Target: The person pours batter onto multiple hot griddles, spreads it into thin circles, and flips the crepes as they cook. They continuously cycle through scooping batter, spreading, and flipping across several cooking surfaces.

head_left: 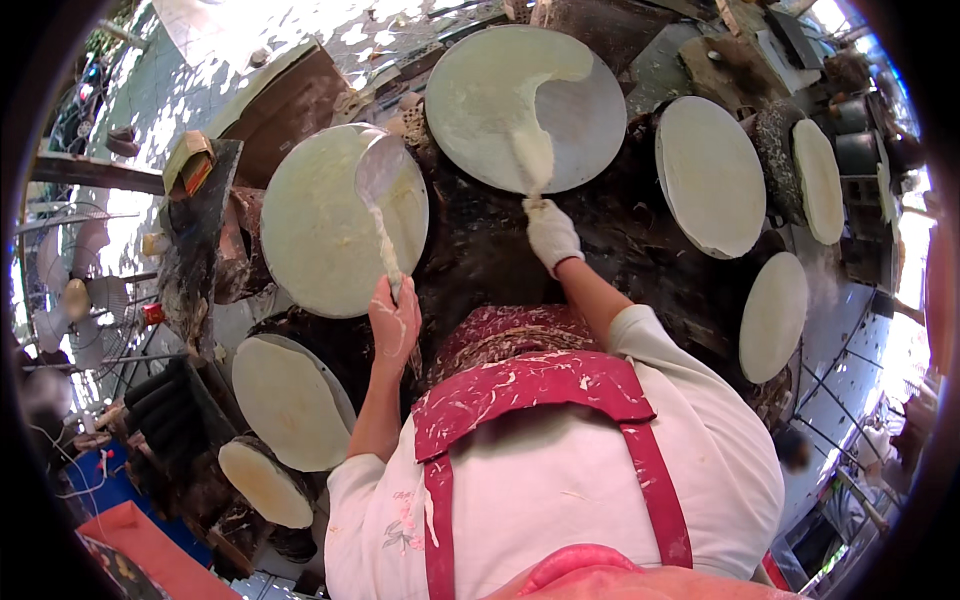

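Observation:
My bare left hand [395, 320], smeared with pale batter, is closed around the handle of a ladle [377, 172]. The ladle's grey bowl is over the far part of a round griddle [330, 225] covered with a pale layer. In a white glove, my right hand [551, 234] grips the end of a batter-coated spreader [534, 160]. Its broad part lies at the near side of the far middle griddle [585, 125]. Pale batter [475, 105] covers the left and far parts of that griddle; a curved grey area on the right is bare.
To the right are several more round griddles with pale layers, among them one upright oval in view [710, 177] and a smaller one [773, 318]. Two more, a larger [290, 405] and a smaller [265, 483], are at the lower left. A fan [75, 295] stands far left.

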Available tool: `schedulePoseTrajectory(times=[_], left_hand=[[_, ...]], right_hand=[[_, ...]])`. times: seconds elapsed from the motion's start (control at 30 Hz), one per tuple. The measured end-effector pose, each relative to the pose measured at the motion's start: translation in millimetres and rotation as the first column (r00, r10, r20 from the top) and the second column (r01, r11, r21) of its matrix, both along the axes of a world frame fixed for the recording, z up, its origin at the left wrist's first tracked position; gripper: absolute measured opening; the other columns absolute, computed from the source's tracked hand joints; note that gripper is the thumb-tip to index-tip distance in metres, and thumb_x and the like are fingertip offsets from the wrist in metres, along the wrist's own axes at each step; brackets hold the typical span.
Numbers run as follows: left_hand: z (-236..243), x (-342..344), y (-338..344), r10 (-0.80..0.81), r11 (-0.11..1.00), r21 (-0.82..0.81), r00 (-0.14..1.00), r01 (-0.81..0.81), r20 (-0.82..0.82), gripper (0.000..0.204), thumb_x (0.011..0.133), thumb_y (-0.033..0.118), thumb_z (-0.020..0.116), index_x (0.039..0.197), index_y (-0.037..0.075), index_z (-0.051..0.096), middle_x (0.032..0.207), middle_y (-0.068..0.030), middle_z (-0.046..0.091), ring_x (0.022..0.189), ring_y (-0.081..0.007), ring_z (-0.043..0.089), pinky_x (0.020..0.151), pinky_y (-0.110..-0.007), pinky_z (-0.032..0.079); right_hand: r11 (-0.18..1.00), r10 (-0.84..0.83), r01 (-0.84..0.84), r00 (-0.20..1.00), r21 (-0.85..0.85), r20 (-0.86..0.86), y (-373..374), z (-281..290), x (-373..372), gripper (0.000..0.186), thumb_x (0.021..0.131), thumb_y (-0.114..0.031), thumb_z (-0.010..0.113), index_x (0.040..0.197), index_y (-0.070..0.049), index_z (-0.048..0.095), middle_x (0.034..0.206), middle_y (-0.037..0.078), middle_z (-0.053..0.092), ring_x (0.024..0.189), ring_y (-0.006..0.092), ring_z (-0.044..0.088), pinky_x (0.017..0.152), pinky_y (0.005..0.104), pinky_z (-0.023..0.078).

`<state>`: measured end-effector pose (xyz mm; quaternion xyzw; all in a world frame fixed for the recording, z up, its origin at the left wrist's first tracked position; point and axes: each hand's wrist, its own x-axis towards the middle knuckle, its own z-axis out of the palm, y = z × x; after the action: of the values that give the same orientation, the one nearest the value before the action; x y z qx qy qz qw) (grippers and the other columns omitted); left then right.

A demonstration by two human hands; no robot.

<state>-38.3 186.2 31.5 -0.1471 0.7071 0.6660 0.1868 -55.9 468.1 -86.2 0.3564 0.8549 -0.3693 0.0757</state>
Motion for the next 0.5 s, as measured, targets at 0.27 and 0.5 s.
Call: schedulePoseTrajectory(times=[0.27,0.5], left_hand=[[-3.8,26.8,10.4,0.001,1.0,0.002,1.0,-0.001,-0.017,0.016,0.103,0.018,0.051,0.093,0.005,0.051,0.056,0.0039,0.04,0.038,-0.0052,0.035,0.035,-0.022,0.026],[12.7,31.6,68.9,-0.031,0.999,-0.019,0.999,0.031,-0.023,0.017,0.104,0.018,0.05,0.092,0.006,0.05,0.058,0.0042,0.043,0.04,-0.0049,0.038,0.036,-0.022,0.03]], right_hand=[[0.941,0.005,0.014,0.998,-0.337,0.056,38.1,36.0,23.2,0.053,0.099,-0.053,0.043,0.102,-0.004,0.063,0.091,0.022,0.07,0.087,0.0419,0.067,0.078,0.0501,0.049],[0.98,0.118,-0.124,0.992,0.154,0.052,144.8,6.6,23.1,0.05,0.101,-0.049,0.04,0.101,-0.004,0.06,0.093,0.025,0.068,0.095,0.0461,0.063,0.08,0.0555,0.048]])
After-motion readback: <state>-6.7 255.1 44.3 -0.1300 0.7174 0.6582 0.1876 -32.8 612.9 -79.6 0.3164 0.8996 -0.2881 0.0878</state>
